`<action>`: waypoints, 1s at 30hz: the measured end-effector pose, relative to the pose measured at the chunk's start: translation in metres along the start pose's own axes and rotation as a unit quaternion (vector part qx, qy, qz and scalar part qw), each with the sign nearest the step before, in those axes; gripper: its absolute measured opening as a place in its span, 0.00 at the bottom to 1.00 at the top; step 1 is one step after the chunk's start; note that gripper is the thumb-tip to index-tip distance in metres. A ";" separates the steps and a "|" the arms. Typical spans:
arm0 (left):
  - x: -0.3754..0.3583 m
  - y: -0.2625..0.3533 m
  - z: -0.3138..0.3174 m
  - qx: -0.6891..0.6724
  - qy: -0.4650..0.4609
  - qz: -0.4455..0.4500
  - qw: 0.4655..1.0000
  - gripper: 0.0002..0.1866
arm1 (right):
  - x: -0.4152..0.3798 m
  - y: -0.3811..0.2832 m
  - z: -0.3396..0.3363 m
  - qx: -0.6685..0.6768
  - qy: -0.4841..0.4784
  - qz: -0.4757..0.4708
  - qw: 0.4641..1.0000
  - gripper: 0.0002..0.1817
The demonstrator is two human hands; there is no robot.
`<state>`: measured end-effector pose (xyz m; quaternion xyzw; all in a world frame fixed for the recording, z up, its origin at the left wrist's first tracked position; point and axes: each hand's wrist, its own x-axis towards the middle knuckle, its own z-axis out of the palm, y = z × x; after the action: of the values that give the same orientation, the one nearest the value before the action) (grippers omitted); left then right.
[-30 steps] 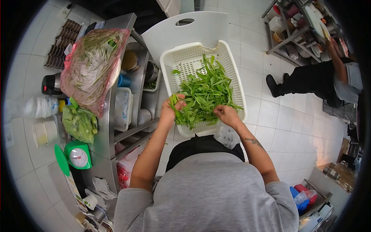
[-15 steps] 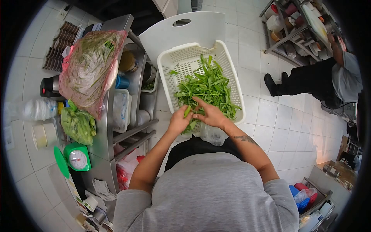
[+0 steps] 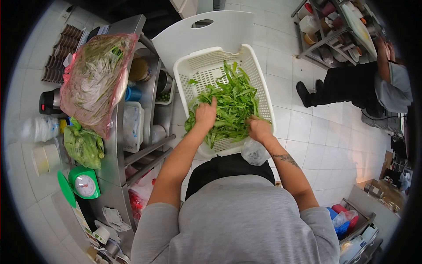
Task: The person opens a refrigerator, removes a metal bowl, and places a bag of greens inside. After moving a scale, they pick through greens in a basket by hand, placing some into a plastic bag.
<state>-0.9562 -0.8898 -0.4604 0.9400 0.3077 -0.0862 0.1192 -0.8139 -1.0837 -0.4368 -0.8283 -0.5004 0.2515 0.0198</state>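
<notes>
A white perforated basket holds a heap of green leafy stems. On the left side of the heap lies my left hand, its thumb or a finger raised apart and its other fingers down among the leaves. At the right side of the heap, my right hand is closed at the edge of the greens, its fingers curled round leafy stems. A clear plastic bag hangs by the basket's near edge, just below my right hand.
A steel table on the left bears a pink bag of greens, a green bag of vegetables and a green scale. A grey-white bin stands behind the basket. Another person stands at right near a shelf.
My hands have moved apart from their place together near the basket's front edge, the left onto the heap's left side and the right to its right side. The stem held between them no longer shows.
</notes>
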 end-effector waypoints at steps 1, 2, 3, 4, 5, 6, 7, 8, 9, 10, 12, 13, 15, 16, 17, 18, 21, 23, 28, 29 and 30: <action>0.013 -0.002 0.010 0.038 -0.025 -0.030 0.999 0.20 | 0.000 -0.006 -0.002 0.006 -0.047 0.018 0.999 0.18; 0.021 -0.003 0.008 0.020 -0.078 -0.021 0.997 0.20 | -0.002 -0.007 -0.005 0.012 -0.093 0.034 0.995 0.17; 0.028 -0.006 0.001 0.002 -0.130 -0.013 0.991 0.19 | -0.009 -0.006 -0.010 0.053 -0.050 0.047 0.996 0.14; 0.033 -0.010 -0.006 -0.015 -0.180 -0.005 0.984 0.19 | -0.020 -0.006 -0.016 0.093 -0.006 0.057 0.994 0.12; 0.032 -0.014 -0.019 -0.072 -0.159 0.034 0.984 0.18 | -0.026 -0.005 -0.020 0.137 0.037 0.069 0.987 0.10; 0.027 -0.019 -0.037 -0.126 -0.140 0.076 0.979 0.16 | -0.027 0.003 -0.022 0.169 0.064 0.072 0.981 0.11; 0.022 -0.023 -0.057 -0.178 -0.122 0.117 0.969 0.15 | -0.031 0.014 -0.022 0.203 0.090 0.077 0.972 0.11; 0.018 -0.025 -0.078 -0.229 -0.168 0.098 0.954 0.14 | -0.036 0.019 -0.021 0.236 0.114 0.082 0.962 0.11; 0.016 -0.026 -0.100 -0.279 -0.210 0.077 0.934 0.13 | -0.038 0.019 -0.023 0.264 0.110 0.078 0.955 0.12; 0.017 -0.028 -0.113 -0.328 -0.247 0.055 0.910 0.12 | -0.037 0.021 -0.028 0.290 0.108 0.071 0.948 0.12; 0.022 -0.036 -0.106 -0.399 -0.301 0.020 0.866 0.11 | -0.034 0.019 -0.037 0.339 0.078 0.050 0.936 0.17; 0.024 -0.038 -0.097 -0.432 -0.329 0.002 0.840 0.11 | -0.031 0.013 -0.037 0.374 0.058 0.058 0.924 0.19; 0.024 -0.038 -0.073 -0.420 -0.315 0.012 0.851 0.11 | -0.026 0.001 -0.036 0.441 0.014 0.074 0.895 0.24; 0.023 -0.038 -0.061 -0.398 -0.307 0.022 0.864 0.11 | -0.023 0.002 -0.029 0.518 -0.037 0.051 0.853 0.28; 0.023 -0.038 -0.051 -0.376 -0.298 0.032 0.877 0.11 | -0.019 0.006 -0.017 0.535 -0.047 0.037 0.843 0.28; 0.024 -0.036 -0.044 -0.341 -0.316 0.002 0.885 0.13 | -0.015 0.007 -0.006 0.551 -0.056 0.023 0.832 0.27; 0.014 -0.035 -0.040 -0.406 -0.334 -0.020 0.851 0.13 | -0.012 0.008 0.004 0.619 -0.045 0.028 0.783 0.25; 0.010 -0.035 -0.039 -0.425 -0.333 -0.045 0.841 0.10 | -0.012 0.009 0.006 0.642 -0.020 0.031 0.766 0.22; 0.010 -0.039 -0.030 -0.424 -0.332 -0.046 0.841 0.10 | -0.017 -0.008 -0.015 0.655 0.030 0.045 0.753 0.12; 0.009 -0.038 -0.033 -0.405 -0.332 -0.038 0.851 0.11 | -0.015 -0.009 -0.014 0.634 0.044 0.049 0.771 0.12; 0.008 -0.036 -0.037 -0.386 -0.332 -0.031 0.860 0.13 | -0.012 -0.010 -0.012 0.612 0.057 0.052 0.787 0.12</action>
<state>-0.9684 -0.8468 -0.4335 0.7244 0.2873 -0.2707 0.5652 -0.8210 -1.0865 -0.4185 -0.6802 -0.1960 0.4577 0.5379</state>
